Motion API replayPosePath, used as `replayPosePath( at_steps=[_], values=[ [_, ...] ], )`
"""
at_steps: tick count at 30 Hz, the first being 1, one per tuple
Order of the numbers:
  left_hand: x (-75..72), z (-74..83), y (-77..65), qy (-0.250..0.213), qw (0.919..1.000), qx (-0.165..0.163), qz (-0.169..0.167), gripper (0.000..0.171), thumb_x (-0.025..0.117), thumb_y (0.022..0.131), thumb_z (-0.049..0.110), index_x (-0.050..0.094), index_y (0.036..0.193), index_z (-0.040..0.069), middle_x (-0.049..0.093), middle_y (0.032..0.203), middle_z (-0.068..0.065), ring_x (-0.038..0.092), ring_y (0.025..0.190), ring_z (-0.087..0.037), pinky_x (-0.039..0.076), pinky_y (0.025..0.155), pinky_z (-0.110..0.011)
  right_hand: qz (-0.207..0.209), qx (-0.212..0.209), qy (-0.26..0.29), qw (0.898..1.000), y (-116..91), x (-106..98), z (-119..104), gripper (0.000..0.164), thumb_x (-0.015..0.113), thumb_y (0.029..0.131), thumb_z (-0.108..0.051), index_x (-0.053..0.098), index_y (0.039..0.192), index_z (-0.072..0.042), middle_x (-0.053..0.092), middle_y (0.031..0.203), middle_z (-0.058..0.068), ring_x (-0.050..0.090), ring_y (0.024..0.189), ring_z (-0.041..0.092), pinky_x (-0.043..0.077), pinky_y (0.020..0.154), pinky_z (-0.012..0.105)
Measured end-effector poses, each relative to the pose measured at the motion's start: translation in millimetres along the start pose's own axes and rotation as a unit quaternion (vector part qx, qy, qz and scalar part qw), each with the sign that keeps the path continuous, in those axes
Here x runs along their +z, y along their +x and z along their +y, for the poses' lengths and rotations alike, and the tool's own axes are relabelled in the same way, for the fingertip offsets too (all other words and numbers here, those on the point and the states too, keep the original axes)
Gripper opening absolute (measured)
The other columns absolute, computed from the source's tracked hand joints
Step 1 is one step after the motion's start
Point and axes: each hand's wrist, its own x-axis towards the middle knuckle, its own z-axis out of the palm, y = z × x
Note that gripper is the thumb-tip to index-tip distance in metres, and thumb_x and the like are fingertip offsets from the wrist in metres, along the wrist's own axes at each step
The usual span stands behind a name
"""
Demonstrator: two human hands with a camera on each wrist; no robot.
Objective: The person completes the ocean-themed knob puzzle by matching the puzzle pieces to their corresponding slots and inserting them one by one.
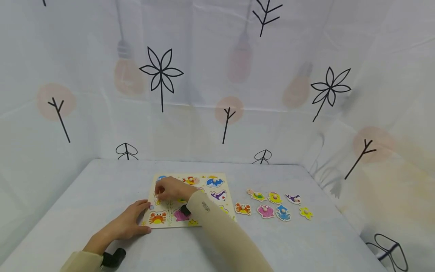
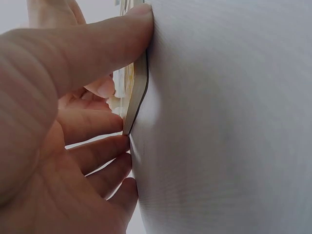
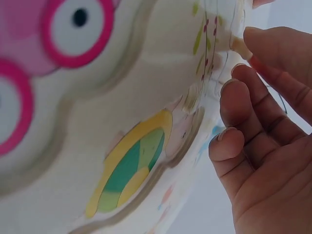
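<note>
A cream wooden peg puzzle board (image 1: 170, 223) with sea-animal pictures lies on the white table. My left hand (image 1: 127, 224) rests at its lower left corner, straight fingers against the left edge and thumb on the front edge. Reaching across the board, my right hand (image 1: 171, 189) has its thumb and index finger pinched on a small wooden knob (image 3: 239, 47) over the left side. The puzzle piece below that knob is mostly hidden by the fingers. A turtle picture (image 3: 136, 168) shows close beside this hand in the right wrist view. Near the left hand is the crab picture (image 1: 158, 218).
Several loose knobbed pieces lie right of the board: a crab (image 1: 243, 209), a pink shell (image 1: 265, 211), a blue sea animal (image 1: 283, 213), a yellow star (image 1: 306, 213), a turtle (image 1: 256, 195), a yellow piece (image 1: 275, 197) and a purple one (image 1: 293, 199). A printed curtain (image 1: 204, 132) stands behind.
</note>
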Motion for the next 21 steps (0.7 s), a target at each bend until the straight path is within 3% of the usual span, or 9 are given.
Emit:
replayPosePath(
  at_steps=[5, 11, 21],
  values=[
    [-0.5, 1.3, -0.4, 0.001, 1.0, -0.005, -0.004, 0.086, 0.082, 0.072, 0.036, 0.044, 0.138, -0.004, 0.034, 0.145, -0.027, 0.03, 0.133, -0.048, 0.028, 0.105, -0.064, 0.005, -0.01, 0.004, 1.0, -8.3, -0.8, 8.7, 0.009, 0.066, 0.091, -0.026, 0.066, 0.098, -0.021, 0.056, 0.087, -0.011, 0.05, 0.079, 0.004, 0.043, 0.067, 0.015],
    [-0.7, 1.8, 0.2, 0.002, 1.0, 0.0, -0.005, 0.086, 0.083, 0.072, 0.035, 0.044, 0.138, -0.005, 0.034, 0.144, -0.029, 0.03, 0.132, -0.049, 0.028, 0.105, -0.064, 0.008, -0.006, 0.023, 1.0, -32.3, -4.4, 22.0, 0.01, 0.066, 0.089, -0.023, 0.065, 0.099, -0.022, 0.056, 0.086, -0.011, 0.051, 0.076, 0.005, 0.046, 0.062, 0.016],
    [0.2, 2.2, 2.5, 0.007, 1.0, 0.003, -0.003, 0.088, 0.083, 0.071, 0.036, 0.044, 0.137, -0.006, 0.034, 0.143, -0.03, 0.029, 0.131, -0.051, 0.028, 0.104, -0.065, 0.033, -0.004, 0.004, 0.999, -77.9, -18.1, 47.5, 0.016, 0.066, 0.091, -0.024, 0.068, 0.105, -0.017, 0.058, 0.087, -0.012, 0.052, 0.079, 0.005, 0.046, 0.07, 0.017]
  ],
)
